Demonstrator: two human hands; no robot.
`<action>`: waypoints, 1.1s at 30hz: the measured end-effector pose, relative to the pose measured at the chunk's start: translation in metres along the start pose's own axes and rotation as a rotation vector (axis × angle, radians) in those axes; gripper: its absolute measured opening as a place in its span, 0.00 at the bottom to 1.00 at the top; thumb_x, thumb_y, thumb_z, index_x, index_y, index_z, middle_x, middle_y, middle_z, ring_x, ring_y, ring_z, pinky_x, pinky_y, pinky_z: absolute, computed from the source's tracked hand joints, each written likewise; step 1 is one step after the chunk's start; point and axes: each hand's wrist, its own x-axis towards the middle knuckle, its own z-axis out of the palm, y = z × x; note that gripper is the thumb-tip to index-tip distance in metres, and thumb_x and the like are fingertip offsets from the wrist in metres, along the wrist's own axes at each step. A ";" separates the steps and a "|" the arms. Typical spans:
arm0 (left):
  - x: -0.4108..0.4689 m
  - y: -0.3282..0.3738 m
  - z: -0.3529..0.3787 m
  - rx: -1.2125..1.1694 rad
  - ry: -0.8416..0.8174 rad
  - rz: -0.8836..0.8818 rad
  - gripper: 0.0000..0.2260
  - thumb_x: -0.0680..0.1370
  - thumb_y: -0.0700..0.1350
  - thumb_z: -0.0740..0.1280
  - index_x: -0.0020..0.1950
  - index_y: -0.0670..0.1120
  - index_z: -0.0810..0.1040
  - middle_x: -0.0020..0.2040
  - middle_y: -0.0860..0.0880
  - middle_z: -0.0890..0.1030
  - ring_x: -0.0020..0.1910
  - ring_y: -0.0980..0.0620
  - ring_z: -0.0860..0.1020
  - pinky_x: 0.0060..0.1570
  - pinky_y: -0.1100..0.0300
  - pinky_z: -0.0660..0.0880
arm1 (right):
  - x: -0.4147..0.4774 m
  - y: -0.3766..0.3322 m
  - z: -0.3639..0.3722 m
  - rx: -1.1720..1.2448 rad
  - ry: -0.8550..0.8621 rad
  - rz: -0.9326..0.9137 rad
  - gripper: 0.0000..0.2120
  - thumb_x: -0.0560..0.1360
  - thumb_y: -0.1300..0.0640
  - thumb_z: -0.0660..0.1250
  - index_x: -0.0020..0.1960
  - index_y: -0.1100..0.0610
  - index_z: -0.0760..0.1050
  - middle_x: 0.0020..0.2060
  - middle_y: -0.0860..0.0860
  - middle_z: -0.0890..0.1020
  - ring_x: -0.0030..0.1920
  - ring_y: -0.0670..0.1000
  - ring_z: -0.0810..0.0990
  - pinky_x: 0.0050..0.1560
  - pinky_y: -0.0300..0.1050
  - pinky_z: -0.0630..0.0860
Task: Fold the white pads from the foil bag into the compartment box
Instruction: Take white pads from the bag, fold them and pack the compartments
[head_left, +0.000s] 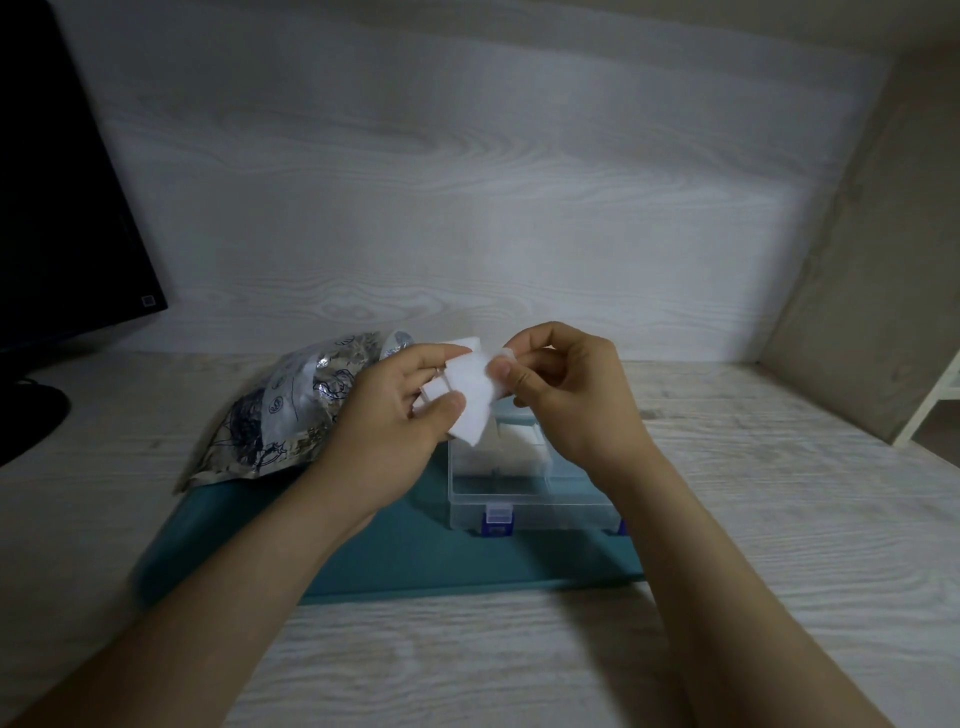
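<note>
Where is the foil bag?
Head view: the foil bag lies left of centre, overlapping the far-left corner of the teal mat, behind the left hand.

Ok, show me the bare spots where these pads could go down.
Bare desk right of the teal mat and along its near edge. The mat's front strip, before the foil bag and compartment box, is bare. Crowded: over the box, where left hand and right hand hold white pads.
</note>
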 end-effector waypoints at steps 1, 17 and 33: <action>0.000 0.000 0.000 0.008 0.015 0.001 0.19 0.81 0.29 0.68 0.67 0.48 0.81 0.61 0.49 0.86 0.58 0.51 0.85 0.62 0.44 0.82 | 0.000 -0.001 0.000 0.024 0.011 0.017 0.05 0.78 0.63 0.75 0.52 0.62 0.81 0.39 0.56 0.88 0.40 0.52 0.88 0.40 0.38 0.81; 0.004 -0.002 -0.001 -0.097 -0.067 -0.068 0.22 0.82 0.27 0.60 0.69 0.47 0.80 0.60 0.47 0.87 0.60 0.47 0.85 0.55 0.53 0.84 | -0.006 -0.009 0.001 0.093 -0.091 0.089 0.08 0.77 0.64 0.76 0.55 0.62 0.82 0.37 0.59 0.87 0.35 0.51 0.85 0.37 0.39 0.79; 0.003 -0.002 -0.003 -0.146 -0.083 -0.042 0.15 0.80 0.44 0.62 0.59 0.46 0.87 0.59 0.44 0.86 0.62 0.39 0.82 0.67 0.34 0.77 | -0.004 0.000 0.004 -0.217 -0.072 0.007 0.16 0.79 0.53 0.75 0.65 0.51 0.80 0.47 0.49 0.85 0.40 0.50 0.86 0.47 0.52 0.86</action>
